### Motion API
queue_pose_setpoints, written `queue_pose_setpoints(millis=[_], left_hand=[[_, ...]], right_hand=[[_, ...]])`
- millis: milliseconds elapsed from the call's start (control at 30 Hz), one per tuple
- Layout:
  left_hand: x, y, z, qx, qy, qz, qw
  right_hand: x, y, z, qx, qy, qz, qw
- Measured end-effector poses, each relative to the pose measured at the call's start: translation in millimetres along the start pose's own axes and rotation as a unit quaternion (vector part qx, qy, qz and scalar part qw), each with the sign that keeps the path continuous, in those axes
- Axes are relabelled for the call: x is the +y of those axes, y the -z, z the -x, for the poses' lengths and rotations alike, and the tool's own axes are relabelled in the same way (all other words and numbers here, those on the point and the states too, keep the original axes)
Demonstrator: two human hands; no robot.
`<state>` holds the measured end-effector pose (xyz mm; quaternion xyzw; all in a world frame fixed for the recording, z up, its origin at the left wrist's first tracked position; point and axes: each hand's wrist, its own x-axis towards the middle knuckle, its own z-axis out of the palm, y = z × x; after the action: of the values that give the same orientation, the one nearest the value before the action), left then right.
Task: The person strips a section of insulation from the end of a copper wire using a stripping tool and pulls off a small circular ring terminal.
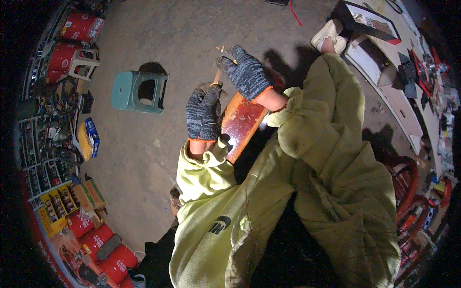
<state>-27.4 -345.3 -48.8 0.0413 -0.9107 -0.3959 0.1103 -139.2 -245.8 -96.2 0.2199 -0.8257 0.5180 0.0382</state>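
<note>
My left hand [204, 113], in a dark grey knit glove with an orange cuff, pinches a thin orange-brown strip [217, 77] that points up and away from me. Close by on the right, my right hand [248, 73] wears a matching glove. Its thumb and forefinger close around a small, thin, yellowish piece [235, 61], too small to identify. Just past those fingertips appear slender orange sticks [220, 49]; which hand holds them is hard to tell. Below both hands lies a wooden bench or board [245, 120] with a shiny reddish top and small scraps on it.
A green plastic stool [124, 91] lies tipped on the concrete floor [144, 151] at left. Shelves [43, 144] with red containers [81, 27] line the left side. On the right are a pale panel [392, 108], an open black-edged box [372, 21] and a red-framed chair [405, 176].
</note>
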Motion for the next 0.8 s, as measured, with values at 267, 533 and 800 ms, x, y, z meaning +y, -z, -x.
queue_pose_setpoints(millis=[267, 533, 800], left_hand=[[8.0, 0.5, -1.1, 0.016, 0.231, 0.21, 0.95], [-6.7, 1.3, 0.0, 0.02, -0.032, -0.048, 0.998], [-2.9, 0.0, -1.6, -0.024, 0.193, 0.182, 0.964]], right_hand=[[-18.5, 4.4, -0.1, -0.046, -0.088, 0.02, 0.995], [-1.5, -6.1, -1.2, -0.038, -0.044, -0.011, 0.998], [-1.8, -1.8, 1.0, -0.055, -0.036, -0.026, 0.998]])
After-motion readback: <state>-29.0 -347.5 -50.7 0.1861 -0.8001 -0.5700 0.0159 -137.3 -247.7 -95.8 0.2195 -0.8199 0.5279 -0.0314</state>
